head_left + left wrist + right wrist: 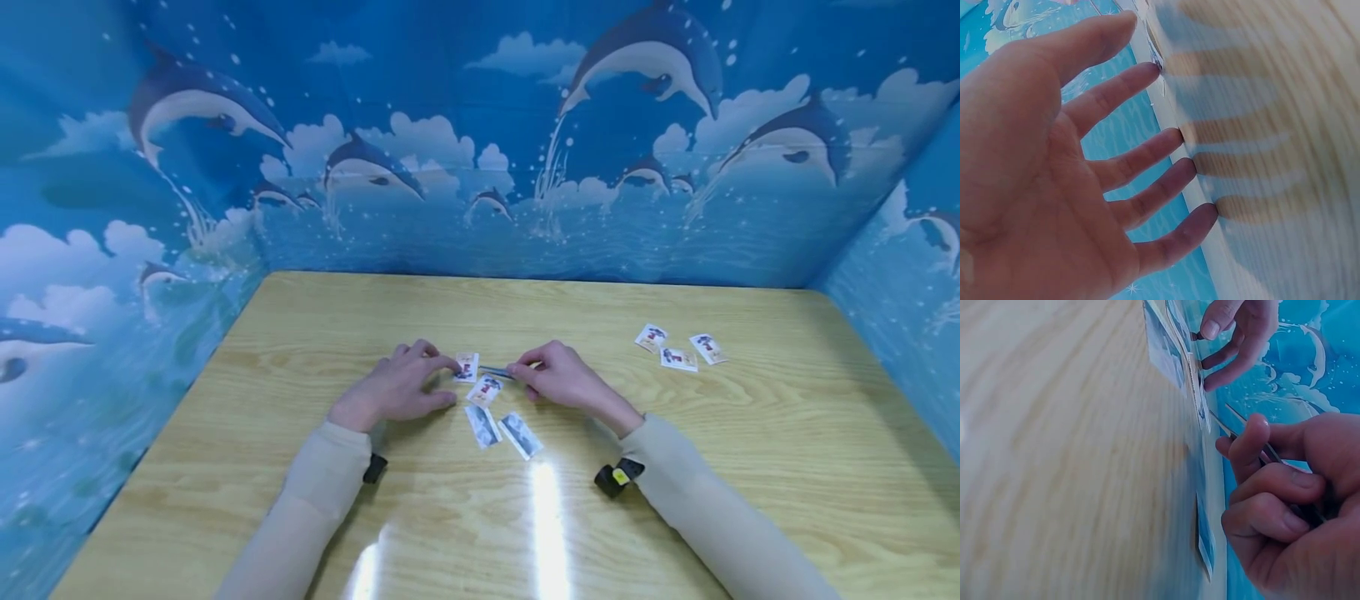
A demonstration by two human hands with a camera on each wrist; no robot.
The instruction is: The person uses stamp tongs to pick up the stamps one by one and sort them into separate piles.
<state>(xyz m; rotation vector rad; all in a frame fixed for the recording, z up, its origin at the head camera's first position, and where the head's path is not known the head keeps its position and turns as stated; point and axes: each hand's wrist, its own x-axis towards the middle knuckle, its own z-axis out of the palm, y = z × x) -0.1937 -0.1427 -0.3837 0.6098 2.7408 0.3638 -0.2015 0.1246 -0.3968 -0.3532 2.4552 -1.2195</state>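
My right hand (558,377) pinches slim metal tweezers (495,372), whose tips point left at a small printed card (471,363). In the right wrist view the two arms of the tweezers (1223,424) stand slightly apart, with nothing between the tips. My left hand (405,383) is spread beside that card, its index fingertip on the card's left part. The other fingertips (1189,165) touch the tabletop, and the thumb is held out. Just below lies a second printed card (485,390), its top corner close to the first. Two greyish cards (482,426) (521,435) lie nearer me.
Three more printed cards (678,359) lie grouped at the right of the wooden table (337,317). A blue dolphin-print cloth (450,233) hangs behind and at both sides. Small dark cameras (611,481) sit at my wrists. Bright light reflections streak the near tabletop.
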